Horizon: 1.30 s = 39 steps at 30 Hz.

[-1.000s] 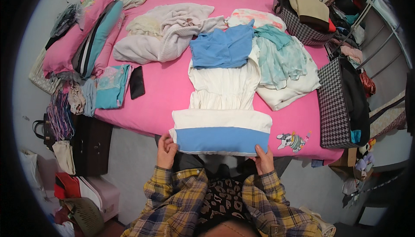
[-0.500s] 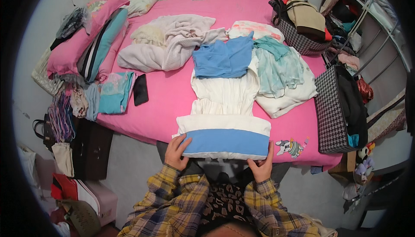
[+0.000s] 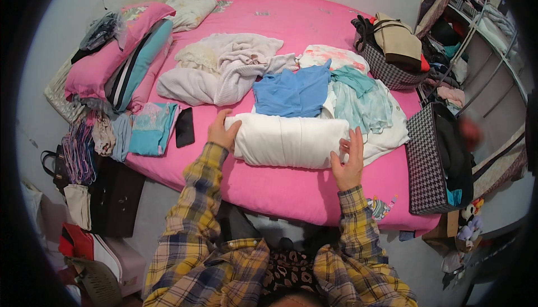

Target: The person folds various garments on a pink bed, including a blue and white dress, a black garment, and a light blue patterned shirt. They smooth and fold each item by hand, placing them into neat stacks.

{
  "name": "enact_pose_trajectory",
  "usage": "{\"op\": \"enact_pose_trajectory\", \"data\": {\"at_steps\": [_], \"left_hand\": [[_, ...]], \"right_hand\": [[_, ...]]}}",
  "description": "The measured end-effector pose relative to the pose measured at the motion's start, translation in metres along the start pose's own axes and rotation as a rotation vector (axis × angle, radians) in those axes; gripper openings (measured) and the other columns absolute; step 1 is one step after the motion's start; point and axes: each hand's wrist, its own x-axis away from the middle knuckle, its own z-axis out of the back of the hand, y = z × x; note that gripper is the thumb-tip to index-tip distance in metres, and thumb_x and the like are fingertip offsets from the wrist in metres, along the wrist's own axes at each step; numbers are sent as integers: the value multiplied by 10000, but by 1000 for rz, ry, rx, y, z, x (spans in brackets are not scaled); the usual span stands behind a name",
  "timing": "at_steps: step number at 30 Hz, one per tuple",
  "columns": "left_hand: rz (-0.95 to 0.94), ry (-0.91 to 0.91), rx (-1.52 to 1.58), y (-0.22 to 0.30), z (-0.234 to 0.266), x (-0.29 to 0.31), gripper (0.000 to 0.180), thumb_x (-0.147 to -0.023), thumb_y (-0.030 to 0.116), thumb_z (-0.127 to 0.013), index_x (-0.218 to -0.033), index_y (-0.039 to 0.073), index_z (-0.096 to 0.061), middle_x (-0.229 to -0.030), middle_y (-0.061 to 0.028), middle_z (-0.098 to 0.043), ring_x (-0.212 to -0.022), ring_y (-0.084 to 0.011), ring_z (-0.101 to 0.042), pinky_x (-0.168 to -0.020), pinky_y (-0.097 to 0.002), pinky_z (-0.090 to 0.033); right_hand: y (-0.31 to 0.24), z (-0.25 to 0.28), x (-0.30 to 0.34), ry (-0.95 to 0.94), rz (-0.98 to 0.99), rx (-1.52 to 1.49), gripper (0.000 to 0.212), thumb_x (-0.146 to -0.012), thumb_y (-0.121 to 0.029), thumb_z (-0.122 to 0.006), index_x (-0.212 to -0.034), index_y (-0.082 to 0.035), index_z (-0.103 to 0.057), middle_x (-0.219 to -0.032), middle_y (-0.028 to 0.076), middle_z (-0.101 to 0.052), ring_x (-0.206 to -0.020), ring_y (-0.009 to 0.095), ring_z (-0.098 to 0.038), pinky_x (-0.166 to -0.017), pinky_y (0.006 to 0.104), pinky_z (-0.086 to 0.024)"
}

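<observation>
A white garment lies across the pink bed in a thick folded bundle. At its left end my left hand grips the edge, thumb on the near side and fingers curled around. By the right end my right hand has its fingers spread and its thumb against the front of the bundle. A crumpled blue cloth lies directly beyond the bundle, touching it. To the right are a pale green patterned cloth and more white fabric.
The pink bed also carries a pale knitted heap, a black phone, a folded turquoise garment and a stack of pillows. On the right stand two houndstooth storage boxes beside a metal clothes rack.
The garment has been folded over away from me; its blue band and gathered part no longer show. Both hands moved farther onto the bed, and the right fingers have spread.
</observation>
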Motion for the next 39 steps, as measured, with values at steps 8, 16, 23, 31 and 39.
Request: {"op": "enact_pose_trajectory", "data": {"at_steps": [8, 16, 23, 31, 39], "left_hand": [[-405, 113, -233, 20, -26, 50, 364, -725, 74, -624, -1071, 3, -535, -994, -194, -547, -920, -384, -521, -822, -435, -414], [-411, 6, -677, 30, -72, 65, 741, -566, 12, -683, -1266, 141, -479, -1292, -136, -399, -1165, -338, -374, -875, -478, -379], [-509, -148, -441, 10, -54, 49, 602, -545, 7, -622, -1121, 166, -554, -1093, -96, -531, -950, -320, -478, -778, -431, -428], [-365, -531, -144, 81, 84, 142, 566, -565, 15, -654, -1122, 86, -580, -976, -108, -596, -914, -300, -550, -778, -383, -471], [-386, -647, -180, 80, 71, 51, 453, -759, 117, -631, -1201, 88, -538, -983, -152, -610, -868, -344, -589, -762, -393, -480]], "right_hand": [[7, -15, 30, -325, 175, 413, 667, -681, -19, -629, -1314, -64, -421, -1393, 211, -330, -1266, 375, -347, -1016, 494, -286], [38, -78, 0, -254, 236, 683, 703, -681, 46, -579, -1334, -157, -416, -1423, 169, -300, -1300, 359, -290, -993, 554, -255], [44, -63, -16, -374, 316, 460, 462, -560, 31, -614, -998, -116, -595, -822, 121, -536, -840, 334, -515, -708, 432, -437], [-78, 34, 76, -663, -12, 162, 518, -592, -85, -675, -1087, -23, -538, -893, 140, -570, -837, 335, -527, -710, 422, -454], [-49, 28, 12, -445, 172, 324, 462, -691, -161, -646, -1120, -22, -543, -910, 163, -568, -807, 355, -550, -694, 421, -450]]}}
